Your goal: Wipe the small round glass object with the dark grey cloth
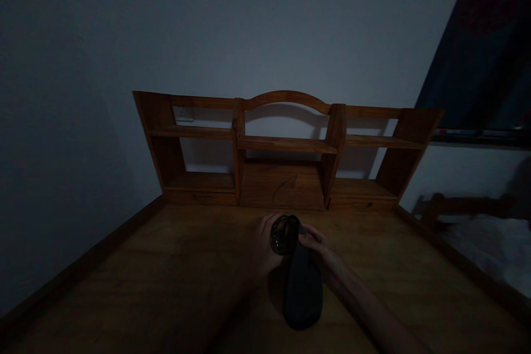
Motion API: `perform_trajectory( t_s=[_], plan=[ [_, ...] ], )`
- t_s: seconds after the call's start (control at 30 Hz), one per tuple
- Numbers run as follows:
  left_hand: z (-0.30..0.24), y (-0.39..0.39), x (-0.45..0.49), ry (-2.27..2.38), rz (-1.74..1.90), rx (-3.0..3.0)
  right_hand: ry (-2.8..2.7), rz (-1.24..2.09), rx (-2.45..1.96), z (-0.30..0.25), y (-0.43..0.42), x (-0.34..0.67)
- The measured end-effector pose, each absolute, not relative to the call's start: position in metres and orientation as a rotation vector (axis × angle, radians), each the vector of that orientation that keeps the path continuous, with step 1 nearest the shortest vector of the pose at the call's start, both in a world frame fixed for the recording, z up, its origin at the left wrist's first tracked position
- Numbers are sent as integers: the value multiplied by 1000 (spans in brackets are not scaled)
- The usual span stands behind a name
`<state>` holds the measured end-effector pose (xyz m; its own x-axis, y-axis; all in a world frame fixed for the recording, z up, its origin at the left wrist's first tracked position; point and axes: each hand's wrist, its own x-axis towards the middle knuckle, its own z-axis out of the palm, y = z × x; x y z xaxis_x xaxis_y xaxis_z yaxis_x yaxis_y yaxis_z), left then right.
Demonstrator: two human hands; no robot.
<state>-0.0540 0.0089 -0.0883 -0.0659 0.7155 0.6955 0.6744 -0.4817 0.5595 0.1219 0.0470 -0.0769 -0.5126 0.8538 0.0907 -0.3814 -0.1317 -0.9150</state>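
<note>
In the dim light, my left hand (266, 246) curls round a glossy dark thing (284, 235), rounded and glass-like, with bright reflections. It could be folded sunglasses, but the kind is hard to make out. Against it lies the upper end of a long black case (303, 293) with a rounded lower end, shaped like a glasses case. My right hand (316, 242) grips this case near its upper end, thumb on the near side and fingers behind. Both hands are close together over the wooden desk (186, 271). Whether the glossy thing sits inside the case's mouth or beside it, I cannot tell.
A wooden shelf unit (286, 145) stands along the desk's back edge, against the pale wall (249, 27). Raised wooden edging (95, 251) runs along the desk's sides. Right of the desk are a dark window or curtain (485, 61) and a pale cloth or plastic heap (489, 246).
</note>
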Motion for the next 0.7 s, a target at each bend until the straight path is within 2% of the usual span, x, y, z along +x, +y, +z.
perform_trajectory(
  t_s=[0.3,0.7],
  plan=[
    [-88,9,-55,1493,1625,2173,-1165,1735,-619,-92,54,120],
    [-90,4,-60,1406,1361,2264,-1095,1804,-507,-82,49,122]
  ],
)
